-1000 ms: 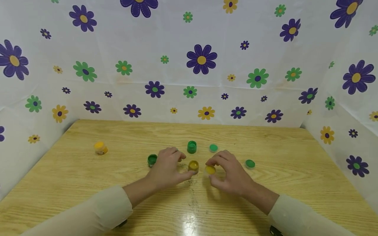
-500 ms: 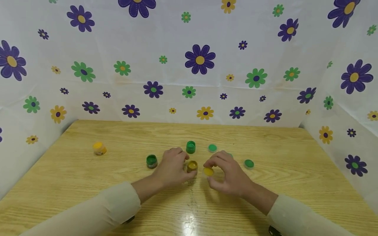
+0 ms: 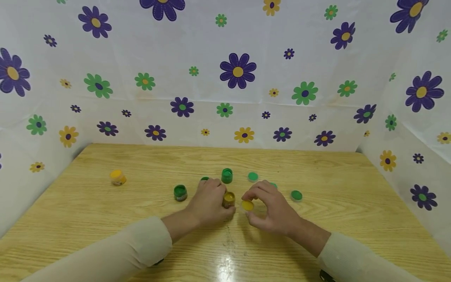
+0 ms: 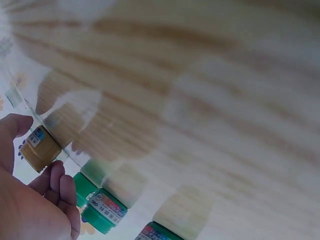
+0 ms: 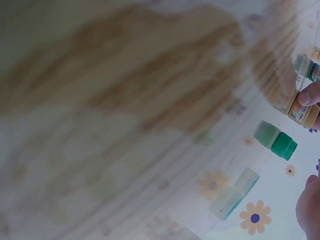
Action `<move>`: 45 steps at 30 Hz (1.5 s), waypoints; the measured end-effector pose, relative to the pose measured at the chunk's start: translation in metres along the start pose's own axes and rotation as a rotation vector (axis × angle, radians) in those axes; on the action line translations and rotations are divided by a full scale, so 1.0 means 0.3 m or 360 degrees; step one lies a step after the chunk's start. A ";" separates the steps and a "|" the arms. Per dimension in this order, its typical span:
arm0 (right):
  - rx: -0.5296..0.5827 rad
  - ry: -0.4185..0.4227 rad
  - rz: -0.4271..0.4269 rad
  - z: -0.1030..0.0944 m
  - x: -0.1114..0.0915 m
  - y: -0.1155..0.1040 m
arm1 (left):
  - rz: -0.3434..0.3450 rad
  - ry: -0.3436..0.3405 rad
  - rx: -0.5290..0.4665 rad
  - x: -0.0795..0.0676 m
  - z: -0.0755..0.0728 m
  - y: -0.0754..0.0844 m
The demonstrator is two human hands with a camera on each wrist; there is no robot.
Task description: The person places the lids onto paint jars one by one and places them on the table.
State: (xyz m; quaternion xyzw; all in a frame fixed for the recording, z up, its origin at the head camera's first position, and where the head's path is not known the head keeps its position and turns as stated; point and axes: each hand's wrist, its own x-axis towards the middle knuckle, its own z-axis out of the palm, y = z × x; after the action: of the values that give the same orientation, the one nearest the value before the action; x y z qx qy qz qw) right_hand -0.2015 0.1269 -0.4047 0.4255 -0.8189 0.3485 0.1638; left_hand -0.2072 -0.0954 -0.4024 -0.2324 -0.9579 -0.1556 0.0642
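Observation:
My left hand (image 3: 208,201) grips a small open jar of ochre-yellow paint (image 3: 229,199), thumb on its near side and fingers on the far side. The left wrist view shows this ochre jar (image 4: 40,148) standing upright between thumb and fingers. Just to the right, my right hand (image 3: 273,207) pinches a round yellow lid (image 3: 248,205) between thumb and fingers, apart from the jar. An open green paint jar (image 3: 227,176) stands behind the ochre one. Another green jar (image 3: 205,178) is mostly hidden behind my left hand.
A dark green open jar (image 3: 180,192) stands left of my left hand. Farther left is a yellow-orange jar (image 3: 118,177) with its lid on. Green lids (image 3: 253,177) lie at the right, one (image 3: 296,196) beyond my right hand. A flowered cloth (image 3: 162,78) rises behind the wooden table (image 3: 317,172).
My left hand has moved right and its fingers have come in around the ochre jar, uncovering the green jar behind. The right hand has barely moved, still with the yellow lid.

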 end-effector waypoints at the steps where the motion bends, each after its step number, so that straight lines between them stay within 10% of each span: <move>1: -0.0001 0.0000 0.0001 0.000 0.000 0.000 | 0.0005 -0.0001 -0.0008 0.000 0.000 0.001; 19: 0.0101 0.0013 0.0075 0.009 -0.003 -0.017 | -0.0064 -0.0017 -0.0246 -0.068 -0.018 -0.002; 34: 0.0518 -0.0074 0.0578 0.033 -0.002 -0.126 | -0.0040 -0.0078 -0.0382 -0.129 -0.038 0.049; 45: 0.0550 -0.0108 0.0709 0.047 -0.005 -0.169 | 0.0038 -0.0077 -0.0462 -0.142 -0.043 0.054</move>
State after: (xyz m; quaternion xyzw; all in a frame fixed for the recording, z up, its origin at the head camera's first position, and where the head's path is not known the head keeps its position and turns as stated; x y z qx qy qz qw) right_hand -0.1592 0.0975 -0.3936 0.2680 -0.8258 0.4958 -0.0193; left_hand -0.1612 -0.1040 -0.3942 -0.2544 -0.9238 -0.2859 0.0088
